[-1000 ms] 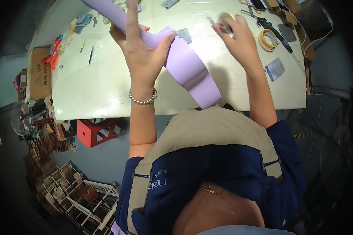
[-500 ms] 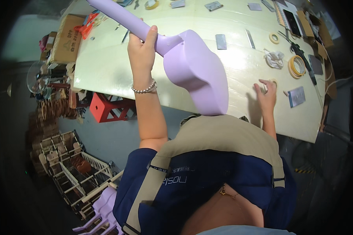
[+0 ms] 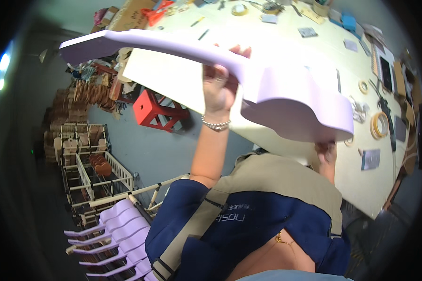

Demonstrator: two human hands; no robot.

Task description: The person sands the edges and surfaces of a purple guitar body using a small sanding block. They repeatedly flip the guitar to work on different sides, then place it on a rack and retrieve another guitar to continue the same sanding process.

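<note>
A lilac ukulele body with its neck attached [image 3: 295, 105] is held up over the table, its neck running to the left and its rounded end to the right. My left hand [image 3: 220, 89] is wrapped around the neck close to where it meets the body, thumb and fingers on either side. Under the rounded end, at the body's lower edge, is my right hand [image 3: 326, 152]. The body covers most of its fingers, so its grip is unclear. A tape roll [image 3: 350, 141] shows just beside that hand.
The pale table [image 3: 361, 187] carries yellow tape rolls [image 3: 379, 125], a blue-grey packet [image 3: 370, 159] and a soldering-iron-like tool [image 3: 384, 110]. A red stool [image 3: 150, 110] stands left of it. More lilac ukulele bodies [image 3: 124, 220] hang on a rack [image 3: 119, 175] at lower left.
The ukulele has swung more level, its neck dropping and its headstock coming into view. My right hand has gone from the tabletop to under the body's end. The whole view has turned leftward.
</note>
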